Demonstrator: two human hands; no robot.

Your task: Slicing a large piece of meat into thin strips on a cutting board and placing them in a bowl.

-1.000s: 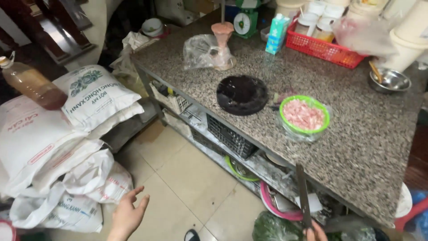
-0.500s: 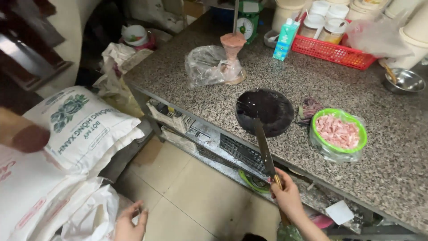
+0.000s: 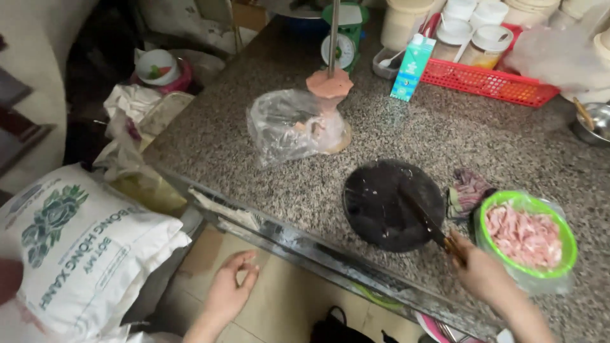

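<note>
My right hand (image 3: pixel 481 272) grips the wooden handle of a dark-bladed knife (image 3: pixel 424 218). The blade lies flat across a round black cutting board (image 3: pixel 381 203) on the speckled granite counter (image 3: pixel 254 152). Just right of the hand stands a green bowl (image 3: pixel 565 254) of chopped pink meat, lined with clear plastic. A crumpled dark cloth (image 3: pixel 467 189) sits between board and bowl. My left hand (image 3: pixel 230 291) hangs free below the counter's edge, over the tiled floor, fingers apart and holding nothing.
A clear plastic bag (image 3: pixel 286 127) lies by a pink stand with a metal pole (image 3: pixel 330 82). Behind are a green scale (image 3: pixel 343 44), a teal carton (image 3: pixel 412 68) and a red basket (image 3: pixel 489 79) of lidded jars. White printed sacks (image 3: pixel 82 248) lie on the left floor.
My right hand has lifted the knife from below the counter and laid its blade on the black board. The left hand rose a little. The view has moved closer to the counter.
</note>
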